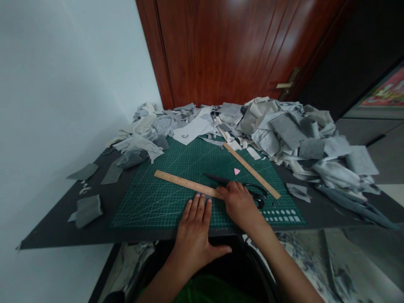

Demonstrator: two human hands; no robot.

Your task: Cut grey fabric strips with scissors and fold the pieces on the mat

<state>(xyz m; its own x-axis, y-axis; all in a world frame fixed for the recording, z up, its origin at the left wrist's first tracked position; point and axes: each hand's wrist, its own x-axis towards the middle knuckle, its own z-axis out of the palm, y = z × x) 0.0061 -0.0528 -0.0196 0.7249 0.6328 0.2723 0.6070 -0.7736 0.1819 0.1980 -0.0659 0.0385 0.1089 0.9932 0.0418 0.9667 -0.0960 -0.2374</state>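
A wooden ruler (184, 182) lies slanted across the green cutting mat (142, 206). My left hand (194, 237) is open, its fingers stretched out with the tips on the mat at the ruler's lower edge and the thumb spread to the right. At the ruler's right end, my right hand (240, 206) is closed with its fingers on the wood. Black scissors (257, 194) lie just behind and beside that hand, partly covered by it. A second wooden ruler (252, 170) rests diagonally farther right. Between it and the scissors sits a small pink triangular piece (237, 171).
Grey fabric scraps are heaped at the right (284, 126) and back left (142, 134) of the dark table (53, 227). White paper (194, 130) lies at the mat's back edge. Loose grey pieces (89, 210) lie on the left. A wooden door (221, 50) stands behind.
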